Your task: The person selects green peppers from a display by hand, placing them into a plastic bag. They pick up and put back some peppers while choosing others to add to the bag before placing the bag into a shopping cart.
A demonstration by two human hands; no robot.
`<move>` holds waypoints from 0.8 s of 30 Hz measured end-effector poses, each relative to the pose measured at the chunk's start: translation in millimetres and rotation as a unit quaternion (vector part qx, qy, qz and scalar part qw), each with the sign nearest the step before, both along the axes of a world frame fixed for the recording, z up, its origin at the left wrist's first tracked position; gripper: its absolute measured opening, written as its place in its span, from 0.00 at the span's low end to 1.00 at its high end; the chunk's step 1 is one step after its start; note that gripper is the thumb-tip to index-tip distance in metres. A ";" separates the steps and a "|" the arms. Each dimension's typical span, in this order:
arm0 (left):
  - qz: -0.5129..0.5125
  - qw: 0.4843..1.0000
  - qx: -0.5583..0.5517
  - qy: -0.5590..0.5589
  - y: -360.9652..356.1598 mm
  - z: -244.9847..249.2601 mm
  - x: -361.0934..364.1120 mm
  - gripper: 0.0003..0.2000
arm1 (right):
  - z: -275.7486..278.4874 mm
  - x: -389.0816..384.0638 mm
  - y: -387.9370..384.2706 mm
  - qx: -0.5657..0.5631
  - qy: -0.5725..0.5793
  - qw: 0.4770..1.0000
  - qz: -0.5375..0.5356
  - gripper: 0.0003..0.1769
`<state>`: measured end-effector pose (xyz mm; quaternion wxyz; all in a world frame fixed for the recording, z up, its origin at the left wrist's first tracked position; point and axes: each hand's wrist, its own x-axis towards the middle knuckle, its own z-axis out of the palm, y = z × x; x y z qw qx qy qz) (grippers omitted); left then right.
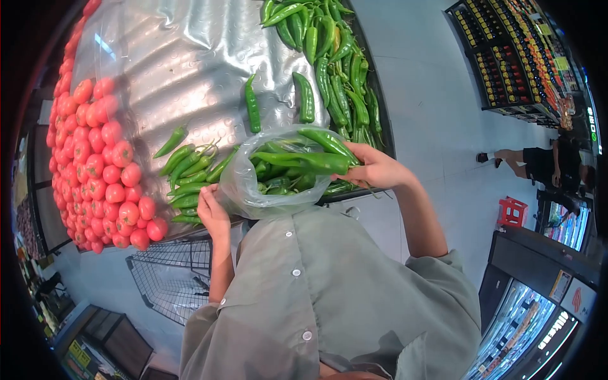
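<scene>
A clear plastic bag (235, 183) hangs open in front of my shirt, with several green peppers (278, 182) inside. My left hand (214, 212) pinches the bag's left side, close to a small pile of green peppers (187, 174) on the display. Over the right rim of the bag, my right hand (373, 166) is closed around green chili peppers (310, 163), which point left across the bag's mouth. Two single peppers (253, 104) lie apart on the silvery sheet beyond the bag.
Red tomatoes (95, 164) are heaped along the display's left side. More green peppers (345, 69) fill its right edge. A wire shopping cart (168, 278) stands below left. At right are a person (548, 166), a red crate (513, 212) and stocked shelves (506, 63).
</scene>
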<state>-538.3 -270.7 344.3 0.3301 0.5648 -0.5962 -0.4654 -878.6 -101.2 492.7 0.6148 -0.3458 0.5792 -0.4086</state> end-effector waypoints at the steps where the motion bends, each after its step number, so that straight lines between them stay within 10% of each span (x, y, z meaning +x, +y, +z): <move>1: 0.005 0.999 0.043 0.022 -1.2 5.8 -0.3 0.22 | -0.9 -0.5 4.0 0.035 -0.036 0.999 -0.004 0.27; 6: -0.016 0.986 -0.156 -0.055 1.6 62.6 -18.2 0.20 | -5.6 2.4 21.0 0.091 -0.131 0.986 -0.043 0.28; 10: -0.079 0.974 -0.193 0.087 26.6 129.0 -31.4 0.21 | -1.6 -0.7 35.6 0.052 -0.239 0.967 -0.069 0.28; 12: -0.213 0.938 -0.025 0.272 49.1 156.5 -42.1 0.21 | 1.0 0.2 35.7 0.038 -0.262 0.962 -0.063 0.29; 14: -0.314 0.918 0.111 0.214 58.1 188.1 -69.9 0.24 | 5.8 1.7 34.6 -0.002 -0.306 0.951 -0.049 0.30; 18: -0.325 0.911 0.104 0.230 58.9 154.5 -110.4 0.28 | 1.3 14.7 24.4 -0.058 -0.313 0.948 0.005 0.28; 20: -0.258 0.829 0.359 0.344 41.9 155.2 -125.7 0.27 | 12.1 29.5 11.0 -0.051 -0.288 0.956 0.006 0.27; 24: -0.239 0.780 0.390 0.428 24.2 96.4 -133.6 0.22 | 5.3 54.7 -17.4 -0.032 -0.187 0.982 0.002 0.26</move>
